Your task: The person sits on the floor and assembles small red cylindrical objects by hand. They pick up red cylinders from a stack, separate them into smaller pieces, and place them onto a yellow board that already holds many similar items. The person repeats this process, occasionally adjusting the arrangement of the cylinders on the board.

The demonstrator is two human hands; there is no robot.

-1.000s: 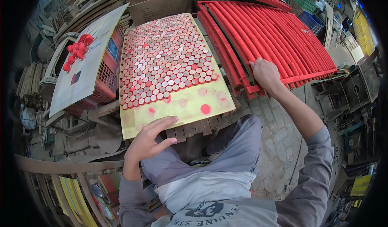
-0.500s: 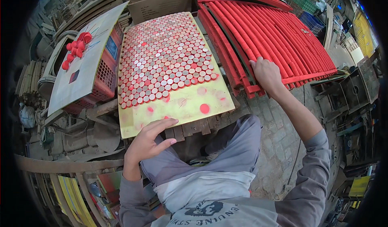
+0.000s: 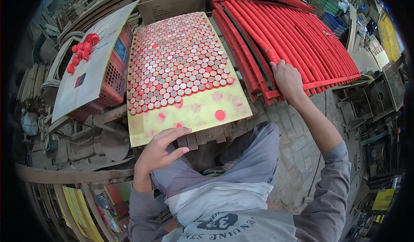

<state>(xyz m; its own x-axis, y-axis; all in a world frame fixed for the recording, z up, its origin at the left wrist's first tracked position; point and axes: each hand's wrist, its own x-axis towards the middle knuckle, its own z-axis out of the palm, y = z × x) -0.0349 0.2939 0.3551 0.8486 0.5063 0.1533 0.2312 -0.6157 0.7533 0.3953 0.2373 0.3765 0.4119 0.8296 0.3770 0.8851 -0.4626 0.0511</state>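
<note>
Closed fingers of my right hand [image 3: 288,81] press on the near end of a red segmented rod [image 3: 268,52], one of many lying side by side in a red rack [image 3: 317,85]. What the fingertips do there is partly hidden by the hand. My left hand [image 3: 163,150] is held open, thumb apart, by the near edge of a yellow-green board [image 3: 196,118]; its fingertips are at that edge, and I cannot tell if they touch. Rows of small round discs [image 3: 174,56] with pale tops and red sides cover most of that board.
Left of the board, a pale panel [image 3: 75,96] rests on a red plastic crate [image 3: 113,80], with several red rounded pieces [image 3: 82,52] on it. Cardboard boxes [image 3: 170,3] stand behind. Near my left forearm runs a wooden rail [image 3: 73,176]. Stone paving [image 3: 297,156] lies to my right.
My right hand has shifted slightly to the right along the red rods. The left hand keeps its pose by the board edge. The whole view has moved a little.
</note>
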